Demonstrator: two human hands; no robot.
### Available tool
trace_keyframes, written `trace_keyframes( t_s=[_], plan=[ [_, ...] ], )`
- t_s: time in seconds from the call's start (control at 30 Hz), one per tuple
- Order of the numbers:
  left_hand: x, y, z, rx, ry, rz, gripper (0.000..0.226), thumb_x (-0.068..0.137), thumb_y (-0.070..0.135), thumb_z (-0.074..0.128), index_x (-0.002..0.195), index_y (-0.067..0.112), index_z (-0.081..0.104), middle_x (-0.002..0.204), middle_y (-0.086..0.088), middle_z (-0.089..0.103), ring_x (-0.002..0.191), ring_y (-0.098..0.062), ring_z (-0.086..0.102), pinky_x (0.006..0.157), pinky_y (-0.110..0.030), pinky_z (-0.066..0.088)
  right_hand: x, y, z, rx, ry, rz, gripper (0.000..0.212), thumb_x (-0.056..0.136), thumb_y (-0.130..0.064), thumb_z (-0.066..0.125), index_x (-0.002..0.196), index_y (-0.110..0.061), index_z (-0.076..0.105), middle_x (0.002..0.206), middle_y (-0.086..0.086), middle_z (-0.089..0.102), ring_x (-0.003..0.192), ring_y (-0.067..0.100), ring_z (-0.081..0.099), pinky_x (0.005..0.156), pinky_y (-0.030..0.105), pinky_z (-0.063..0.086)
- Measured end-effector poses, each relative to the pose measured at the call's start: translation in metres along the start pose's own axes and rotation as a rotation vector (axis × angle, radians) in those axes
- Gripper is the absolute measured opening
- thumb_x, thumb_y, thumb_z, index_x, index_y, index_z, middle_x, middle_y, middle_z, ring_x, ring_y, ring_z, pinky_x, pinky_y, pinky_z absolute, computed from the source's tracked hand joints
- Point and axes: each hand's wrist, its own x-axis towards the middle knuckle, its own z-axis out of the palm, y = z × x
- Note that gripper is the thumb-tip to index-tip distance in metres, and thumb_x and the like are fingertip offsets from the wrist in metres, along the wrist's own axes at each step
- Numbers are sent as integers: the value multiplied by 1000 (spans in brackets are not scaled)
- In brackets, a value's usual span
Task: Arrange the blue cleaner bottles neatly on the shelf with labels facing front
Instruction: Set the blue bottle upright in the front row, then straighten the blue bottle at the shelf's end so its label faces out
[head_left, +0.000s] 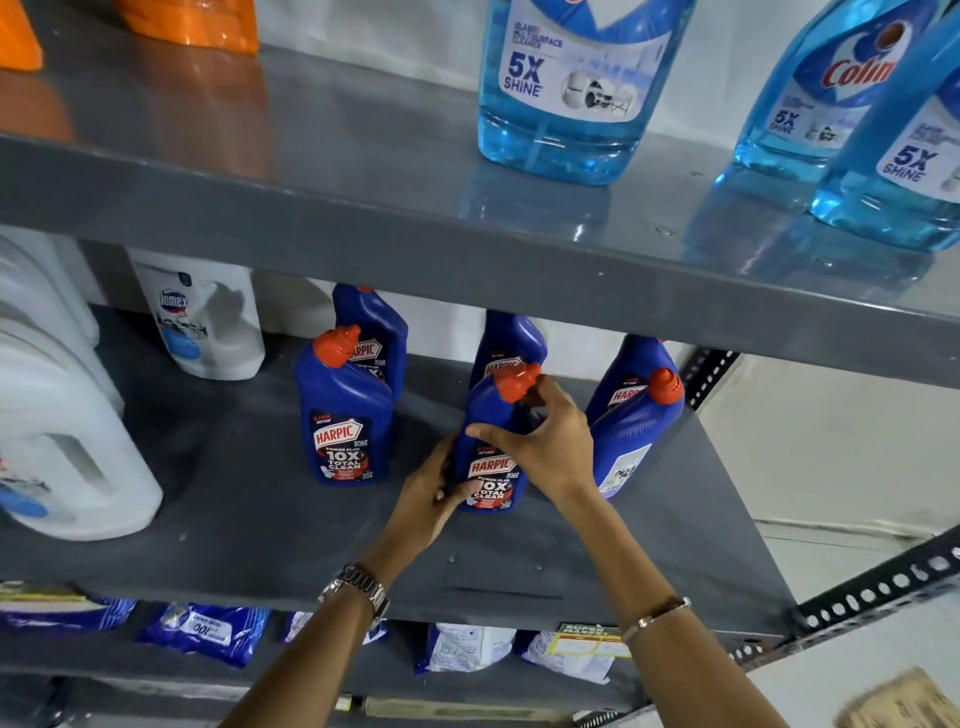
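Note:
Several dark blue cleaner bottles with red caps stand on the grey middle shelf. The front middle bottle is upright with its label facing front. My left hand grips its lower left side and my right hand wraps its shoulder just under the cap. The front left bottle shows its label to the front, with another bottle behind it. The front right bottle is turned so its back label shows. More bottles stand behind the held one and at back right.
Large white jugs and a white bottle fill the shelf's left. The upper shelf overhangs close above the caps and carries light blue glass cleaner bottles. Pouches lie on the lower shelf. A perforated metal upright stands at right.

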Motion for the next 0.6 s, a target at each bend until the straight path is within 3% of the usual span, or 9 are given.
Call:
trace_keyframes(
  t_s=[0.1,0.2,0.27,0.33,0.37,0.4,0.47,0.53,0.6],
  plan=[
    [-2,-1,1,18,18,5,51,85,2,61,124,26,38,117,1,56,103,1,56,78,-6,47,-5,2,6,1,19,-20,58,50,-63,75,92,-31,52,90,-13,58,93,17,61,75,36,54],
    [-4,5,1,10,24,-7,53,84,2,62,128,20,38,122,-4,56,110,-11,58,83,-14,50,-12,3,6,18,6,-48,51,62,-49,79,101,-27,55,95,-13,56,99,18,55,77,34,50],
    [-16,8,9,-13,205,22,58,81,-2,64,129,18,40,126,-5,54,117,-16,53,95,-26,47,-21,6,2,30,46,-88,51,68,-45,76,110,-27,55,106,-13,57,106,16,50,84,30,45],
    [-37,12,25,24,493,173,55,81,-1,64,126,22,44,125,3,52,117,-11,50,101,-24,41,-31,12,-14,153,223,-83,47,70,-43,74,111,-35,53,111,-27,53,110,10,50,91,21,41],
    [-48,16,37,47,557,265,50,81,3,61,123,27,46,122,10,52,115,-9,51,100,-21,40,-34,17,-25,218,340,-64,45,71,-43,72,110,-36,52,110,-30,52,110,7,50,93,18,40],
    [-54,20,52,51,528,334,47,82,7,60,121,31,47,121,17,52,113,-7,52,98,-18,39,-35,25,-39,265,455,-44,44,72,-40,72,111,-33,53,110,-29,53,110,8,51,95,19,40],
    [-53,32,81,20,311,357,50,83,11,61,123,35,44,123,24,49,116,-3,49,98,-13,35,-29,43,-64,319,590,41,45,73,-31,73,113,-23,54,113,-12,58,110,14,54,99,31,42],
    [-38,42,106,-7,144,314,58,81,13,64,129,30,37,131,19,44,121,3,43,100,-10,30,-19,58,-87,324,527,158,51,74,-20,76,119,-15,52,120,1,58,111,20,54,98,36,44],
    [-14,48,123,-5,105,231,69,79,15,68,136,20,29,139,1,42,126,-5,40,105,-16,30,-6,69,-102,335,332,219,60,73,-8,76,126,-11,47,129,8,55,115,23,53,99,37,43]
  ],
)
